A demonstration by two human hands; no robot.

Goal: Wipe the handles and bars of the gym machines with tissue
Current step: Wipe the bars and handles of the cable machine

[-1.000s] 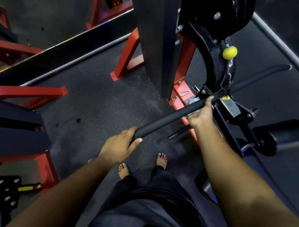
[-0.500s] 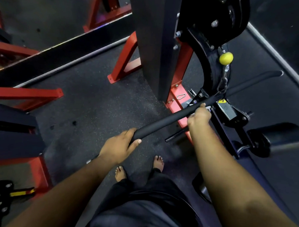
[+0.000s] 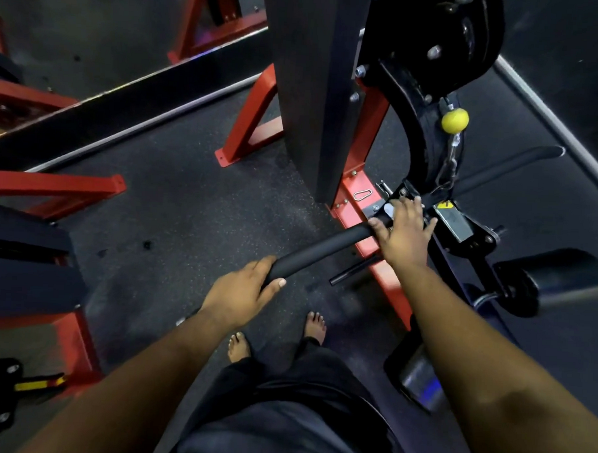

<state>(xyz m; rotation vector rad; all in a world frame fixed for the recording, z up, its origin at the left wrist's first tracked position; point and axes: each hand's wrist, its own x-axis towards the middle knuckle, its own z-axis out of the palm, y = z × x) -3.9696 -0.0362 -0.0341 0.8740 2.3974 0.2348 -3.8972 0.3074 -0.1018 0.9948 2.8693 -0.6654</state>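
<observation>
A long black bar (image 3: pixel 320 251) hangs by a chain from the cable machine (image 3: pixel 431 61) and slants from lower left to upper right. My left hand (image 3: pixel 243 292) is wrapped around its near left end. My right hand (image 3: pixel 405 231) lies across the bar's middle with fingers spread and the thumb on the bar. A small bit of white tissue (image 3: pixel 389 208) shows under its fingers. The bar's far right end (image 3: pixel 519 160) is free.
A yellow ball stop (image 3: pixel 454 120) sits on the cable above the bar. Red frame legs (image 3: pixel 250 128) and a dark upright column (image 3: pixel 307 89) stand ahead. A padded roller (image 3: pixel 555 282) is at the right. Red and black machine parts (image 3: pixel 32 249) are at the left. My bare feet stand on rubber floor (image 3: pixel 188 214).
My right hand has gone from a closed grip around the bar's middle to lying over it with fingers spread. My left hand has kept its hold on the bar's end.
</observation>
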